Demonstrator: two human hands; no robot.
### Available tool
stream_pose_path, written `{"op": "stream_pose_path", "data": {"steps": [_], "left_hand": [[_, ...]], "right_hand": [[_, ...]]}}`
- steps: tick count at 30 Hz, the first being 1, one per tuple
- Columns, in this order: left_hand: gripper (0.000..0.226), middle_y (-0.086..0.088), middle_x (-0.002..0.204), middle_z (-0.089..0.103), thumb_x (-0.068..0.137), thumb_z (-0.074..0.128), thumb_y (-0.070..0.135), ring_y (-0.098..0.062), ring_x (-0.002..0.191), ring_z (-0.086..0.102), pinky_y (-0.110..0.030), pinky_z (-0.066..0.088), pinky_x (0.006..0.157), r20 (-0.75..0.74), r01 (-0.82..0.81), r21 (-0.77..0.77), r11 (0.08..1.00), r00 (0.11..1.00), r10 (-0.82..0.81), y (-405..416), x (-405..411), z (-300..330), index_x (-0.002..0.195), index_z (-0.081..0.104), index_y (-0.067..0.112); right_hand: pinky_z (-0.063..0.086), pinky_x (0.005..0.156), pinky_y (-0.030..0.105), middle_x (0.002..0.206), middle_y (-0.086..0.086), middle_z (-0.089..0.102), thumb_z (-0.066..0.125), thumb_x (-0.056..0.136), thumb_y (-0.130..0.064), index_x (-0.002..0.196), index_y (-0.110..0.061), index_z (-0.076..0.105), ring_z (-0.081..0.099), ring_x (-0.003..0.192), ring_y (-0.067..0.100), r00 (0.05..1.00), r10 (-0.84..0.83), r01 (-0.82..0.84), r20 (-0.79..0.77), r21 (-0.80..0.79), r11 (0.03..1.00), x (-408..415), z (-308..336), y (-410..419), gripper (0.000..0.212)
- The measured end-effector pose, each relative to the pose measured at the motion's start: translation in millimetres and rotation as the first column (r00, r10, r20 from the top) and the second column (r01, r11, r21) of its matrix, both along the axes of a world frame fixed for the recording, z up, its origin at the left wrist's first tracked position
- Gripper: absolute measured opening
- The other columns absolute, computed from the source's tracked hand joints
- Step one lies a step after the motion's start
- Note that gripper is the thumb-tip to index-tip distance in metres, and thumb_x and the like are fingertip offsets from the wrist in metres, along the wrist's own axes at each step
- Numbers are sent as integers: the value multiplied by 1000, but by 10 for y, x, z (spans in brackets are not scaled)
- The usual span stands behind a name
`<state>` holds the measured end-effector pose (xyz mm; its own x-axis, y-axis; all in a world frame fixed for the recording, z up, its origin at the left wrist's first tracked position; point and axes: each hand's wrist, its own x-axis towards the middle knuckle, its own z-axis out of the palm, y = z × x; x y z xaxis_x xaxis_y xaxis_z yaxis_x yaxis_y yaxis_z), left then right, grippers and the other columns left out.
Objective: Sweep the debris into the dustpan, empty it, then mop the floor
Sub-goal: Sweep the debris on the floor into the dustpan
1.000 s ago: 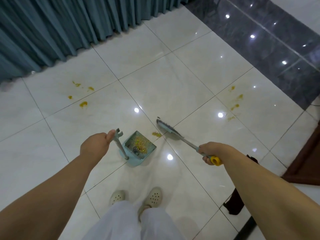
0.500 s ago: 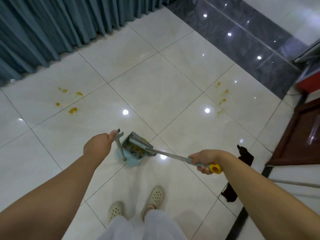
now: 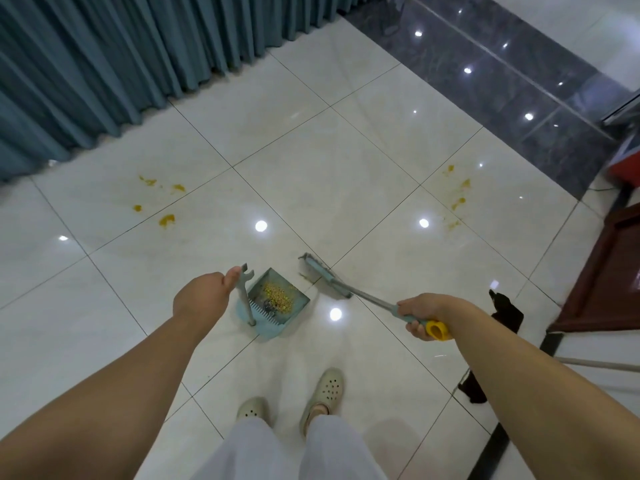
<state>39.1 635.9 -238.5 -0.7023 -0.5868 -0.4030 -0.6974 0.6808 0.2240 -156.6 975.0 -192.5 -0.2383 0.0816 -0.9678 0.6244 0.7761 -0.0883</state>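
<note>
Lifted out of the dustpan [image 3: 277, 299], the broom [image 3: 323, 280] sat beside it; left hand [image 3: 201, 299] gripped the dustpan's handle, right hand [image 3: 420, 315] the broom's. Short, low strokes would best gather the crumbs [image 3: 306, 277].

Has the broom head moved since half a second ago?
Yes. The broom head was inside the dustpan; it now rests on the floor beyond the pan's mouth, nearer the right stains.

Glossy pale floor tiles [image 3: 311, 161] mirror the ceiling lights. On them, a smooth plastic dustpan [image 3: 277, 308]; beside it, a broom [image 3: 325, 277] with a shiny metal shaft. Behind, a matt cloth curtain [image 3: 114, 53].
</note>
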Motion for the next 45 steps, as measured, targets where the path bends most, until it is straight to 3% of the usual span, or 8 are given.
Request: {"op": "stream_pose_path", "data": {"steps": [3, 8, 14, 21, 25, 30, 40, 45], "left_hand": [[63, -1, 60, 50, 95, 9, 58, -19, 59, 48, -27, 33, 53, 27, 24, -8, 1000, 999, -24, -31, 55, -27, 64, 46, 17], [63, -2, 60, 50, 95, 7, 57, -18, 57, 47, -27, 31, 51, 40, 33, -14, 999, 999, -32, -80, 60, -32, 65, 45, 17], [64, -4, 59, 51, 94, 8, 58, -16, 54, 46, -25, 29, 47, 4, 29, 6, 1000, 1000, -29, -71, 120, -36, 61, 44, 17], [62, -1, 61, 51, 95, 9, 58, -15, 56, 46, -26, 29, 49, -18, 1, 25, 1000, 1000, 0, -54, 348, -33, 63, 45, 19], [63, -1, 61, 51, 94, 10, 60, -16, 58, 48, -26, 31, 50, -12, -8, 14, 1000, 1000, 8, -68, 515, -22, 63, 46, 18], [64, -1, 59, 51, 94, 10, 60, -16, 57, 48, -27, 33, 51, -26, -20, -1, 1000, 999, 20, -156, 724, 1, 62, 47, 18], [65, -3, 60, 50, 95, 10, 57, -22, 63, 52, -29, 38, 58, -6, 11, 38, 999, 1000, -11, -234, 855, -5, 71, 52, 13], [68, -5, 63, 52, 96, 10, 56, -23, 66, 54, -30, 42, 61, 5, 35, 56, 998, 999, -35, -209, 883, 32, 79, 57, 9]], "right_hand": [[36, 32, 14, 57, 7, 47, 53, 95, -19, 119, -8, 51, 38, 33, 9, 998, 12, -12, 54, -10, 1000, 201, -78, -99, 26], [35, 32, 14, 50, 3, 47, 51, 97, -21, 130, -16, 51, 38, 33, 9, 988, 87, -80, 124, -61, 995, 364, 7, -139, 33], [35, 33, 14, 63, 6, 45, 51, 98, -19, 118, -27, 55, 39, 37, 9, 986, 124, -115, 111, -81, 990, 405, 175, -60, 22], [35, 31, 14, 61, 7, 45, 55, 96, -20, 117, -18, 58, 37, 35, 8, 997, 35, -29, 67, -91, 995, 416, 243, 10, 21], [36, 30, 13, 54, 7, 46, 53, 97, -20, 107, -15, 58, 37, 32, 9, 999, -23, 25, 26, -90, 996, 408, 229, -86, 12], [38, 31, 14, 52, 8, 51, 55, 96, -21, 98, -5, 52, 40, 31, 10, 1000, -27, 26, -8, -51, 998, 525, 52, -317, 16], [39, 33, 14, 58, 8, 51, 56, 93, -16, 129, -9, 51, 40, 36, 9, 992, 63, -53, 112, -89, 995, 1051, 31, -532, 37], [38, 32, 15, 50, 7, 51, 58, 93, -18, 134, -8, 49, 39, 35, 9, 994, 58, -49, 95, -92, 995, 1084, 239, -420, 43]]}}
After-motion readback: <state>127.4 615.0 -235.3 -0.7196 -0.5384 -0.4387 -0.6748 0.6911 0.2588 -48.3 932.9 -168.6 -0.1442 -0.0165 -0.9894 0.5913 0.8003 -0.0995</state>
